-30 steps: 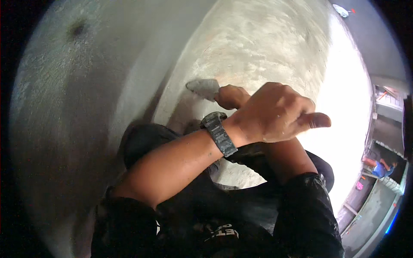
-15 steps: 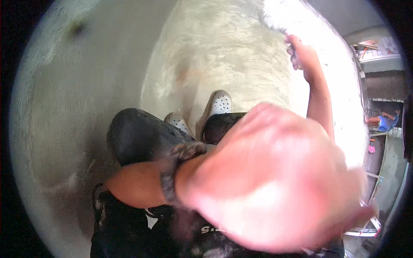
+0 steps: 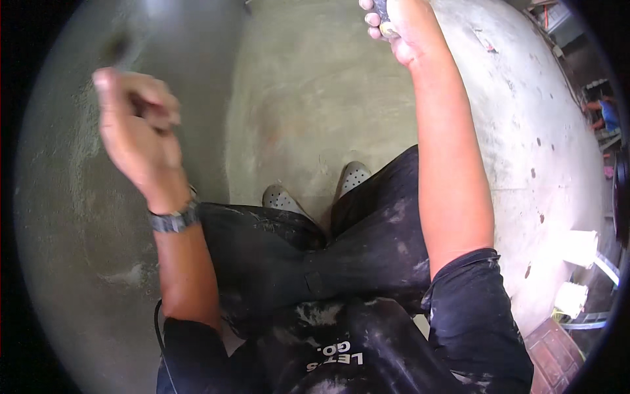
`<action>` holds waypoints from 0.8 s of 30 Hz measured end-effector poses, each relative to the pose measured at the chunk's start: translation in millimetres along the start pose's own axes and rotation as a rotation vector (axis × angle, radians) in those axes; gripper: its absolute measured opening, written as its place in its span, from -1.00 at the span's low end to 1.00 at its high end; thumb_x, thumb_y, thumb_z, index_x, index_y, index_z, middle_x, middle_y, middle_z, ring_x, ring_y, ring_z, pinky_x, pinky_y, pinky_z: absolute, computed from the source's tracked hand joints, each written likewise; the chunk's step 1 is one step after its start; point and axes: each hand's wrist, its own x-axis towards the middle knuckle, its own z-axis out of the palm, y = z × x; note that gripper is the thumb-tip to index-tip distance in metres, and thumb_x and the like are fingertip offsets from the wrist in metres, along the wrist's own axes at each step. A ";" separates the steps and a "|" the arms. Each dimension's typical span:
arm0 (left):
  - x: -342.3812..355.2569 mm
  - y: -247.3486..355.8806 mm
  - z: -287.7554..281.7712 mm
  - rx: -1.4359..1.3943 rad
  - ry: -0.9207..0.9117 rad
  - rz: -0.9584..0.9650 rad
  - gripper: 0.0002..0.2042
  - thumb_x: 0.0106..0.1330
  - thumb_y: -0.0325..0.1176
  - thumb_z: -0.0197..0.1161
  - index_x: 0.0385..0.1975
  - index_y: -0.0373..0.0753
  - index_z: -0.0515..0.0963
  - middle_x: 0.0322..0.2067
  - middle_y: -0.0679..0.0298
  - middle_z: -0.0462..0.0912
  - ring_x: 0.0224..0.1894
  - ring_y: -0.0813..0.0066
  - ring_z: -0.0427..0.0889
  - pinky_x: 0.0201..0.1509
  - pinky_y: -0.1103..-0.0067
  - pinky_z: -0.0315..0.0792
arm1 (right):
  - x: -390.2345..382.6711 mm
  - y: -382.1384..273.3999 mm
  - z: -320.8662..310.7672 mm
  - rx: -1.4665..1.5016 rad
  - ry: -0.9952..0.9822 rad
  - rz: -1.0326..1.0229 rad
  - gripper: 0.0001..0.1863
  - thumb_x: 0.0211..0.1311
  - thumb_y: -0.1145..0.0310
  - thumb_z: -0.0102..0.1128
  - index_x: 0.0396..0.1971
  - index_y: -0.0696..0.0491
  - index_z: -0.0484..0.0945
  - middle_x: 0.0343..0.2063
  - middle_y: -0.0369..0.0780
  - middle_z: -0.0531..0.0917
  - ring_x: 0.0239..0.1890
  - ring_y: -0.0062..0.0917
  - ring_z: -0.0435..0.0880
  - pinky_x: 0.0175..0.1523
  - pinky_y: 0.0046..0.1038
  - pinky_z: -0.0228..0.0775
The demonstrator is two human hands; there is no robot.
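My right hand (image 3: 405, 27) is raised at the top of the view, its fingers wrapped round a dark grey handle (image 3: 380, 9). The rest of that tool lies beyond the upper edge, so its kind is hidden. Off to the left, my left hand (image 3: 139, 128) hangs in front of the grey plastered wall (image 3: 72, 217). It is smeared by motion, fingers loosely curled and the thumb side apart, with nothing visible in it. A dark watch (image 3: 176, 219) circles that wrist. Pale plaster dust marks several of my right fingers.
My light perforated clogs (image 3: 282, 199) stand on the smooth greenish-grey surface (image 3: 308, 125) below. A pale, spotted wall (image 3: 518, 144) curves along the right. Past it are white boxy items (image 3: 581, 248), reddish tiles (image 3: 554, 354) and a person in blue (image 3: 609, 115).
My left arm has swung from across my body on the right to the far left. My right hand has shifted up and slightly left, still gripping its tool, whose far part has left the view.
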 end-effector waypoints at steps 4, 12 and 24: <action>60.9 -14.6 -61.9 -0.179 0.167 0.079 -0.51 0.47 -0.01 -0.20 -0.61 -0.23 0.36 -0.70 0.34 0.22 -0.65 0.52 0.16 -0.54 0.54 0.10 | 1.0 38.6 4.3 0.041 0.051 0.057 -0.76 0.24 0.20 0.14 -0.30 0.08 0.53 -0.63 -0.37 0.47 -0.71 -0.68 0.39 -0.66 -0.60 0.21; 106.9 -67.5 -75.3 -0.215 0.448 0.147 -0.53 0.44 -0.02 -0.29 -0.58 -0.25 0.33 -0.69 0.29 0.21 -0.63 0.43 0.15 -0.49 0.47 0.12 | 14.9 68.3 -28.0 -0.133 0.179 0.053 -0.68 0.22 0.17 0.15 -0.26 0.16 0.59 -0.59 -0.36 0.49 -0.66 -0.72 0.38 -0.58 -0.58 0.20; 71.3 -75.1 -61.6 0.050 0.359 0.153 -0.54 0.45 -0.05 -0.09 -0.60 -0.28 0.39 -0.70 0.28 0.30 -0.66 0.49 0.22 -0.56 0.55 0.16 | 13.3 57.2 -28.9 -0.176 0.211 0.036 -0.67 0.24 0.19 0.19 -0.19 0.15 0.59 -0.59 -0.37 0.50 -0.64 -0.73 0.38 -0.54 -0.62 0.20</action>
